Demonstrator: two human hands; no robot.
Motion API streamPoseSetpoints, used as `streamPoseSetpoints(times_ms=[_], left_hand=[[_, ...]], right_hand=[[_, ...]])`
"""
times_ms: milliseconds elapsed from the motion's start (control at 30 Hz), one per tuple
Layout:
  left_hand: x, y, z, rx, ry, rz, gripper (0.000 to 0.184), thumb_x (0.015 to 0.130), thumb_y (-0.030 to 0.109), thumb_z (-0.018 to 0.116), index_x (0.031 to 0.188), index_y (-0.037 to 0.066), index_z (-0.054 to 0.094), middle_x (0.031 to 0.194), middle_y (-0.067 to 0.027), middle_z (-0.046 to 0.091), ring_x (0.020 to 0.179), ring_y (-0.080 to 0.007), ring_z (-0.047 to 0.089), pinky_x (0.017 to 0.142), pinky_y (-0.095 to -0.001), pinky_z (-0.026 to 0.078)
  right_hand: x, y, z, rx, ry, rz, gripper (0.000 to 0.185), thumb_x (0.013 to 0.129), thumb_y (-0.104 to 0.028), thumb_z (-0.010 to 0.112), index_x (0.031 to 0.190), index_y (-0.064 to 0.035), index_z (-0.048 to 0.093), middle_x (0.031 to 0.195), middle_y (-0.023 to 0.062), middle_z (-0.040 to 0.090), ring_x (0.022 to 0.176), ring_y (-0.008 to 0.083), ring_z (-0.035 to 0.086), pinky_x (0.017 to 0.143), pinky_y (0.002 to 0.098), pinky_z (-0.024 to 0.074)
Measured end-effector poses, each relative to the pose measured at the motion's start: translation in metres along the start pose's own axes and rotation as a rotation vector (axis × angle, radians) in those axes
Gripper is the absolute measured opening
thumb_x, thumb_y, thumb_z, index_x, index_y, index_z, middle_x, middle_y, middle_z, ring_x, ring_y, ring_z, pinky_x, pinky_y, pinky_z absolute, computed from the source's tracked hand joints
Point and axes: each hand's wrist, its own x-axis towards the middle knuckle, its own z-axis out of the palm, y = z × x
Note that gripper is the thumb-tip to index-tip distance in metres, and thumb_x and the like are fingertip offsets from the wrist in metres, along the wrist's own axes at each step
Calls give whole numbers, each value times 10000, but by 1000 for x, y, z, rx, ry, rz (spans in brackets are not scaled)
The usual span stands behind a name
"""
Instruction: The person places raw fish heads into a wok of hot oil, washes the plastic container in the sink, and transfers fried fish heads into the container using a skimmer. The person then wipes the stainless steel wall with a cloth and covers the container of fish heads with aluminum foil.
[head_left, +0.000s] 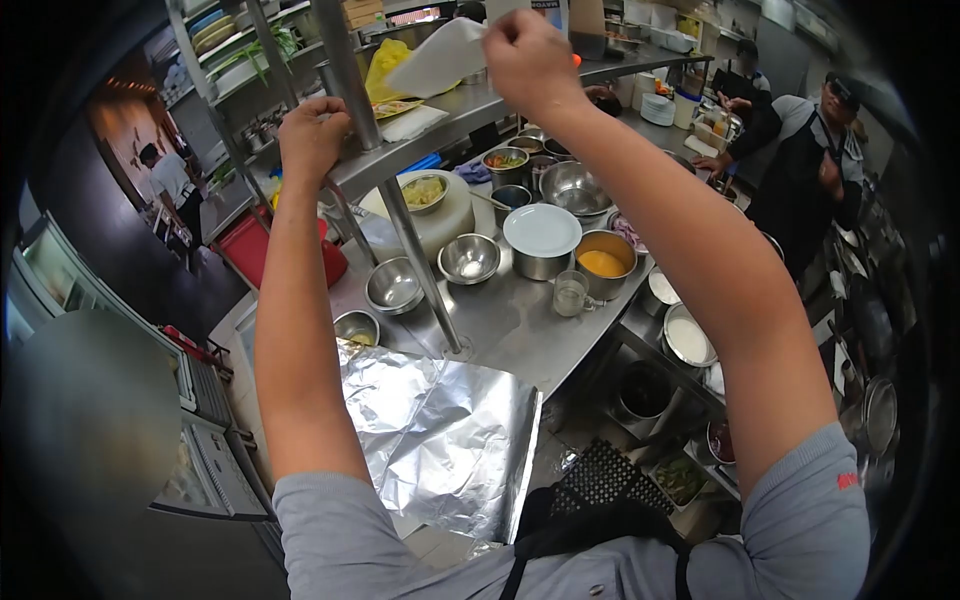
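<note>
My right hand (535, 65) is raised over the upper steel shelf (470, 108), its fingers pinched on a corner of a thin white paper sheet (438, 62). The sheet hangs out to the left of the hand. At the shelf's left end, beside the upright post, my left hand (314, 140) is closed with its fingers curled; what it holds, if anything, I cannot make out. A folded white stack (414, 123) lies on the shelf between my hands. Behind it is a yellow plastic bag (389, 66). A sheet of aluminium foil (440, 430) spreads out below my arms.
On the steel counter stand several metal bowls (470, 258), a white plate (542, 231) on a pot, a pot of orange liquid (604, 263) and a glass mug (570, 293). A steel post (418, 255) rises from the counter. Co-workers (805, 165) stand at the right.
</note>
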Motion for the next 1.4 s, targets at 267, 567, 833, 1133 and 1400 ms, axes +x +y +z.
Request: streamPoseSetpoints(times_ms=[267,567,833,1133,1400], left_hand=[[-79,129,-4,-375,433,283,178,859,46,588,1026,0,627,949,-86,629,842,-163,565,783,-288,444],[-301,339,116,-1120,-1605,-547,342,859,150,666,1136,-30,578,1016,-57,650,875,-123,609,784,-271,470],[-453,544,151,-958,-1771,-416,232,836,183,692,944,-14,638,711,-7,628,565,-71,557,521,-237,462],[-574,647,145,-1456,-1940,-985,221,957,166,535,1081,-9,590,916,-51,638,748,-106,605,635,-283,538],[-610,714,309,-1087,-1743,-769,213,910,220,591,820,27,607,687,-11,555,614,-81,503,528,-243,416]], right_hand=[[-142,-9,-145,481,-130,462,115,917,-145,567,886,-36,589,758,-33,548,696,27,473,610,205,401],[-337,17,-361,651,193,1095,105,914,-128,559,945,-33,593,859,4,608,787,52,548,716,229,449],[-449,-38,-560,-348,310,1063,253,775,-77,671,1001,2,589,925,137,631,866,237,629,748,358,490],[-513,-70,-640,-958,73,746,286,672,-57,655,955,-47,622,983,92,580,906,298,567,775,394,474],[-519,-41,-662,-808,-22,1006,433,764,-110,672,1182,-47,574,1265,144,527,1080,327,562,892,398,480]])
